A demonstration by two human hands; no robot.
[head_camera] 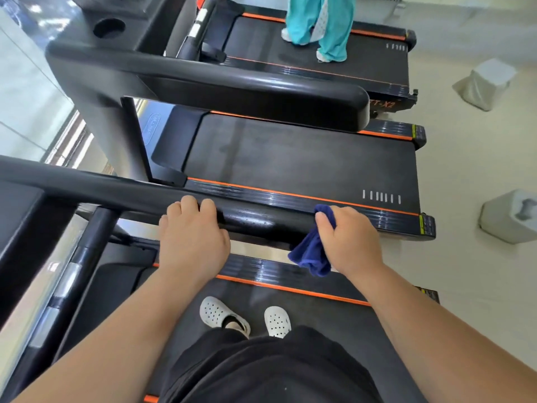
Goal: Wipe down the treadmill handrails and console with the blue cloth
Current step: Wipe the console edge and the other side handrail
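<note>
The blue cloth (312, 251) is gripped under the right hand (347, 239) against the handrail (255, 221); the rail is clasped bare by the left hand (193, 231).

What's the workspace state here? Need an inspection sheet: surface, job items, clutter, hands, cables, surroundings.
Surface: glossy black handrail of the near treadmill; the person stands on its belt.
Job's things: blue cloth bunched against the handrail's right end, part hanging below; console not clearly in view.
Clutter: grey wrapped block and grey box on the floor at right.
Hands: left hand curled over the handrail; right hand grips the blue cloth.
Cables: nothing seen.
Surroundings: second treadmill alongside; third treadmill beyond, with a person in teal trousers on it.
</note>
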